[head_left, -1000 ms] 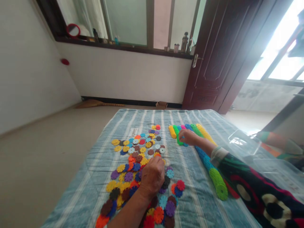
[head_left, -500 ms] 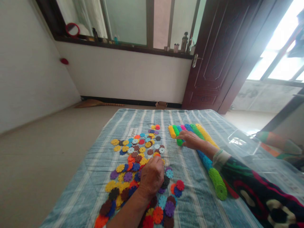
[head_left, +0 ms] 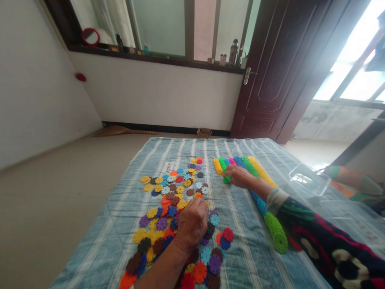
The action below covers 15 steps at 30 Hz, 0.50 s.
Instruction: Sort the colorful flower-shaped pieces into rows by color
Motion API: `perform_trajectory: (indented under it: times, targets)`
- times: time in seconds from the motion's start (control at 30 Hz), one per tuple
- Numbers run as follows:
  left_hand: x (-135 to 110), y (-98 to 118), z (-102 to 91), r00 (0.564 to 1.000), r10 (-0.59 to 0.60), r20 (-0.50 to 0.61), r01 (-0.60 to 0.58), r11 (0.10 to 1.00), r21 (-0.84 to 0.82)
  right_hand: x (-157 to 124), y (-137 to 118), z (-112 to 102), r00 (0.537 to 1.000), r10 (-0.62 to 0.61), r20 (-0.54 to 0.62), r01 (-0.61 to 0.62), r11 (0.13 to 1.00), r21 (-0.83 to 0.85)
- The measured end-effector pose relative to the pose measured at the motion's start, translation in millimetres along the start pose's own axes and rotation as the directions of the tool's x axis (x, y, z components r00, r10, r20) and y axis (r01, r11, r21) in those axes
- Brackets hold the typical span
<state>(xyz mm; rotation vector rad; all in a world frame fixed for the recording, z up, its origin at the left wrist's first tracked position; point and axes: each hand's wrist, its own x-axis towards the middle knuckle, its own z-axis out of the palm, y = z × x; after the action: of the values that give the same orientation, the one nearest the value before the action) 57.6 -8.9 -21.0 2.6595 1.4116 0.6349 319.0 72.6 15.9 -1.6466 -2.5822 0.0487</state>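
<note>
**L hand (head_left: 192, 222) amid notched plastic discs (head_left: 161, 223); R hand (head_left: 236, 174) at green disc stack (head_left: 226, 180)**

L: fingers curled in, tips hidden; can't tell if pinching. R: fingers bent over near end of stack, touching or just above; grip unclear. Loose discs lie L of the side-by-side stacks, incl. long yellow stack (head_left: 263, 170), on striped cloth (head_left: 111, 241).

The right grip (head_left: 240, 176) reaches farther toward nine o'clock than a second ago, its fingers (head_left: 229, 170), bunched then, now over the short green roll (head_left: 226, 180). That roll's middle, visible a second ago, is covered. The near end of the short blue roll (head_left: 227, 161), then showing at six o'clock below the grip, is hidden. The fingers stretch less than half a second ago.
</note>
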Motion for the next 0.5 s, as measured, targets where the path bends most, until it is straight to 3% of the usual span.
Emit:
perform_trajectory:
  times: [0.3,0.5]
  targets:
    - [0.7,-1.4,3.8,1.0,0.0,0.012,0.0,1.0,0.013,2.1,-15.6,3.6,0.999,-0.051,-0.003,0.051,0.999,-0.019]
    - [0.0,-1.1,4.4,1.0,-0.005,0.031,0.005,1.0,0.011,3.4,-9.5,11.2,0.996,-0.072,-0.055,0.07,0.997,-0.032]
